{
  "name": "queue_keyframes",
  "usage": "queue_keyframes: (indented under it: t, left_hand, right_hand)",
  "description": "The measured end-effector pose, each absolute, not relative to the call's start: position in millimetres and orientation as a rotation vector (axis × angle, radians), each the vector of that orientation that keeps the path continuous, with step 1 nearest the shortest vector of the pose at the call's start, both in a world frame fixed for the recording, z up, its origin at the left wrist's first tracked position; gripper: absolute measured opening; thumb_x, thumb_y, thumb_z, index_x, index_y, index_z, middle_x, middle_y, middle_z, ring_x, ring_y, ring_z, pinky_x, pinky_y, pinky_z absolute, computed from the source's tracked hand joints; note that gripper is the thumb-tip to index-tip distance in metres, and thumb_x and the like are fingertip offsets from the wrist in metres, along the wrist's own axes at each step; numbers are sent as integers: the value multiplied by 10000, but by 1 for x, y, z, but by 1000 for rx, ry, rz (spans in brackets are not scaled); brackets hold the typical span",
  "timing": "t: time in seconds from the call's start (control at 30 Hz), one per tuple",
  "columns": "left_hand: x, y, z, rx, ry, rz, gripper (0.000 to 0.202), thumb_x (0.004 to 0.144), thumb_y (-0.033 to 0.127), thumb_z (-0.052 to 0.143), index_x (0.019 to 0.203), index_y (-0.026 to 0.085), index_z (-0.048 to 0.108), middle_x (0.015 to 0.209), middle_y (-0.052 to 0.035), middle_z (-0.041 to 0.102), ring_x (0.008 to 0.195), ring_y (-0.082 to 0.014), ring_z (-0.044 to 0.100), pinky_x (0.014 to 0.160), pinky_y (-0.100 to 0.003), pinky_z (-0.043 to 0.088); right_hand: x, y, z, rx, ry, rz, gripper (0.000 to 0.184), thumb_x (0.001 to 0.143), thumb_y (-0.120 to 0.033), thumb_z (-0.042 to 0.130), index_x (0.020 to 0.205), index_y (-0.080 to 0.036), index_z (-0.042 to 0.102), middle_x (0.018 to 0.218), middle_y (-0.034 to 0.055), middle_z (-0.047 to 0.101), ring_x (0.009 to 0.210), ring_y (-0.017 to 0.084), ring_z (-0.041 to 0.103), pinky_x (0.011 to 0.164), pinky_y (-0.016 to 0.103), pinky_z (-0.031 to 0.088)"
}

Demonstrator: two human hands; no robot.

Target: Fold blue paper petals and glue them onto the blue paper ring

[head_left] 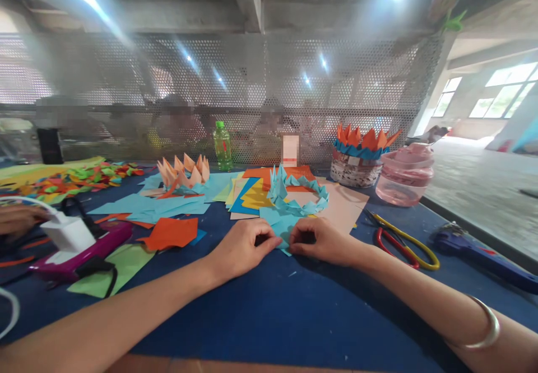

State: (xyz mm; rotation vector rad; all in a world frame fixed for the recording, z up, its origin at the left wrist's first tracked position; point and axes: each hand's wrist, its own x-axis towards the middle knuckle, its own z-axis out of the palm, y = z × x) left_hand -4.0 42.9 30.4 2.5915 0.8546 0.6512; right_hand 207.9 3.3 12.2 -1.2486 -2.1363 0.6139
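1. Left hand [242,248] and right hand [321,242]: I read both as pinched narrow on the blue paper [278,224].
2. Paper sits between the hands, mostly beyond the fingertips, its long axis running away from me toward the blue paper ring [299,196].
3. Neither hand clearly nearer; right fingers [296,237] touch its lower edge.
4. Scissors [409,238] lie off right, well apart.

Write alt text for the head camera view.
The left hand and right hand pinch a light blue paper piece on a dark blue table, before a ring of folded blue paper. Red-and-yellow scissors lie to the right.
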Motion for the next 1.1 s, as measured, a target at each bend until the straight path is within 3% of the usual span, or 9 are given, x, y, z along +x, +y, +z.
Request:
queue_keyframes:
  t: [0.2,0.4,0.63,1.1]
  left_hand:
    - [1,43,24,2594,941,669,222,844,288,571,665,158,586,686,-1,591,672,-138,539,621,-241,351]
    - [5,46,23,2621,997,653,179,836,248,569,684,155,581,715,-7,578,689,-143,532,619,-246,350]
    - [5,45,21,2636,998,636,151,827,244,591,705,157,576,737,-9,572,717,-152,533,644,-258,365]
    - [5,45,20,2612,1008,619,146,842,258,585,727,168,582,765,-7,566,747,-164,540,664,-271,378]
  right_hand:
    - [210,6,12,-1234,-2163,656,169,792,-295,630,737,-137,655,614,-15,588,555,89,491,523,197,374]
    - [210,4,17,-1260,-2181,479,165,827,-135,505,819,-126,670,726,21,657,637,102,539,594,204,394]
    - [210,6,13,-1250,-2160,467,108,759,-118,574,799,-136,673,679,0,631,596,90,529,562,185,398]
    - [211,8,12,-1211,-2143,556,112,756,-118,595,812,-135,691,640,-12,613,560,79,510,533,175,389]
